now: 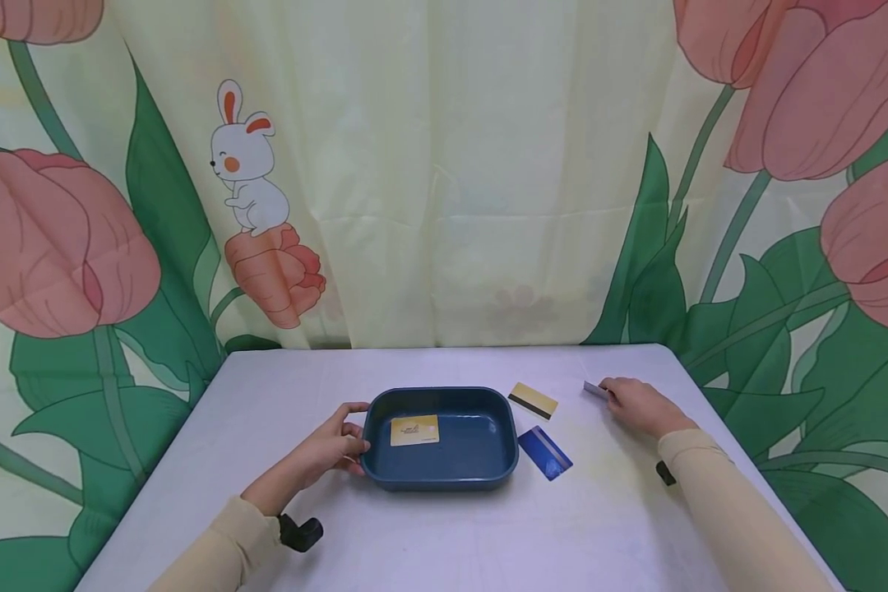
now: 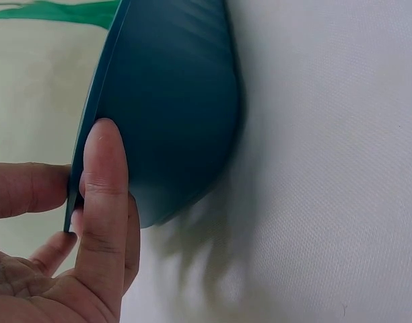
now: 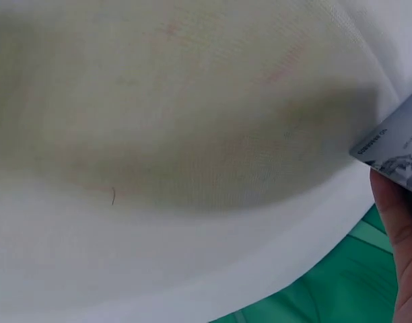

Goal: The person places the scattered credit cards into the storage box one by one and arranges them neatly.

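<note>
The left hand (image 1: 338, 444) grips the left rim of the mid-table blue tray (image 1: 444, 480) while the right hand (image 1: 640, 405) pinches a grey card (image 1: 594, 390) to its far right, so I should brace the tray without tilting and hold the card firmly by one edge.

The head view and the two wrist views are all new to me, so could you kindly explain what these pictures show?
There is no robot here, just a person's bare left hand and right hand. The head picture comes from a camera worn on the head; each wrist picture, from one on that wrist. On the white table sits a dark blue dish with a yellow card inside. Just right of the dish lie a gold card with a dark stripe and a blue card. The left hand grips the dish's left end, while the right hand holds a grey card farther right.
</note>
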`<state>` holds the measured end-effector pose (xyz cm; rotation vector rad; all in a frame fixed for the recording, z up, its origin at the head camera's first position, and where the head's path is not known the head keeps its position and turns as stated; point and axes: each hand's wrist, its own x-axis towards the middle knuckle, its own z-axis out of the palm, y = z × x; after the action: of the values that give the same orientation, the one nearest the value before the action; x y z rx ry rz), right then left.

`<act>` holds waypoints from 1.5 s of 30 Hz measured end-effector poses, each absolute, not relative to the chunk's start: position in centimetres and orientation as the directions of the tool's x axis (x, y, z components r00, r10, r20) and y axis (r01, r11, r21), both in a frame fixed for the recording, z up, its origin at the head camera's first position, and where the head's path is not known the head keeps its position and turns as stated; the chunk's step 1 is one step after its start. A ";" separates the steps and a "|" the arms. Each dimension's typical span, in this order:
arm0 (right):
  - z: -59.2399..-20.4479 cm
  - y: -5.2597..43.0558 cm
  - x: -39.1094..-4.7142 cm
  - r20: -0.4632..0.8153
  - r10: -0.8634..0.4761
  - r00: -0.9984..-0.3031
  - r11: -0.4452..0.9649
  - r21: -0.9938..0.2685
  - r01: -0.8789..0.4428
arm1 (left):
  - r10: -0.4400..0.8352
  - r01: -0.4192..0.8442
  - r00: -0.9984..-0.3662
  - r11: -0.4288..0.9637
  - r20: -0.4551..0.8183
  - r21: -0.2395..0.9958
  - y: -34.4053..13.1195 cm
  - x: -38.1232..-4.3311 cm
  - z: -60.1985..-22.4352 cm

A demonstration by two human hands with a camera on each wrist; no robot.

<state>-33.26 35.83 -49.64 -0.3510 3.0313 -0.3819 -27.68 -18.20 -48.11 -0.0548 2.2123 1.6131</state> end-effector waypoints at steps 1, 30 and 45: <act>-49.6 35.9 -33.2 -0.038 -0.225 -0.974 0.943 -0.259 -0.208 | 0.203 -0.261 -0.918 0.334 -0.340 0.906 -18.2 -27.7 -48.1; -49.7 35.6 -33.4 -0.009 -0.170 -0.985 0.928 -0.336 -0.158 | 0.209 -0.249 -0.921 0.335 -0.329 0.909 -18.2 -27.5 -48.2; -49.4 35.1 -33.5 -0.022 -0.188 -0.982 0.901 -0.402 -0.164 | 0.192 -0.254 -0.926 0.322 -0.326 0.912 -18.1 -27.7 -48.4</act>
<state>-33.47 35.11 -49.37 -0.2785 3.0042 -0.6278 -27.72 -18.07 -48.37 -0.0553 2.2182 1.6338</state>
